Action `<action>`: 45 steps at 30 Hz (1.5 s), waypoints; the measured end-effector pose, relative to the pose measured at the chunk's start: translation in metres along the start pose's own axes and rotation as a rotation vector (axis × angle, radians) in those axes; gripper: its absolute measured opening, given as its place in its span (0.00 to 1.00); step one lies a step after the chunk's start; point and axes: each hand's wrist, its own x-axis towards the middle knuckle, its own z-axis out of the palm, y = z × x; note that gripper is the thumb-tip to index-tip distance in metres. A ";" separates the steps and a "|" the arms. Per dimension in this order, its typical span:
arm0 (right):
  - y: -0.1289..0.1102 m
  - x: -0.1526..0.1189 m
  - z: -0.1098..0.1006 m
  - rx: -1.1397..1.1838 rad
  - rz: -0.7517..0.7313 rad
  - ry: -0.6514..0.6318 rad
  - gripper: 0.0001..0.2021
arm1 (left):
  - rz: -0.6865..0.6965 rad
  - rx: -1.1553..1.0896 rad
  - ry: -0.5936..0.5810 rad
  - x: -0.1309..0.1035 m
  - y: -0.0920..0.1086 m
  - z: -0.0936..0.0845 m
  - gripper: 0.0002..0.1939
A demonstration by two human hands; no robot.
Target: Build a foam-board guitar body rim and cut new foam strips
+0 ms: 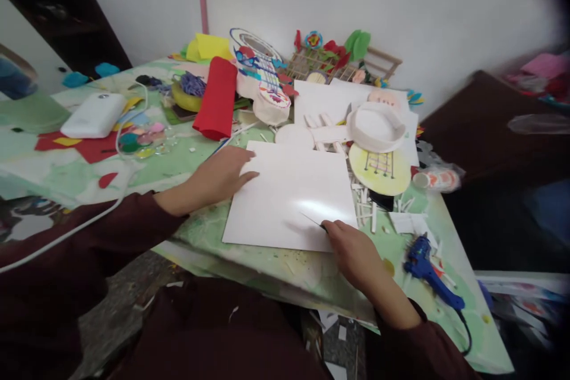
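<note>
A white sheet of stiff card (280, 190) lies flat on the table in front of me. My left hand (220, 177) rests at its upper left edge, thumb and fingers apart, the fingertips touching the card. From the lower right, my right hand (351, 246) is closed around a thin pointed tool with a slim blade (312, 219). The blade points up and left over the card; its handle is hidden in my fist, so I cannot tell its exact kind. Whether the tip touches the surface is unclear.
On the right lies a blue glue gun (430, 276) with its cord. Behind the card stand a white card ring (376, 126), a yellow paper disc (380, 169), a red roll (218, 98) and paper crafts. A white power bank (93, 116) with a cable sits left.
</note>
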 end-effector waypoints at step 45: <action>-0.118 0.069 -0.015 -0.123 -0.274 -0.463 0.15 | 0.816 0.202 -0.586 0.008 -0.001 0.069 0.31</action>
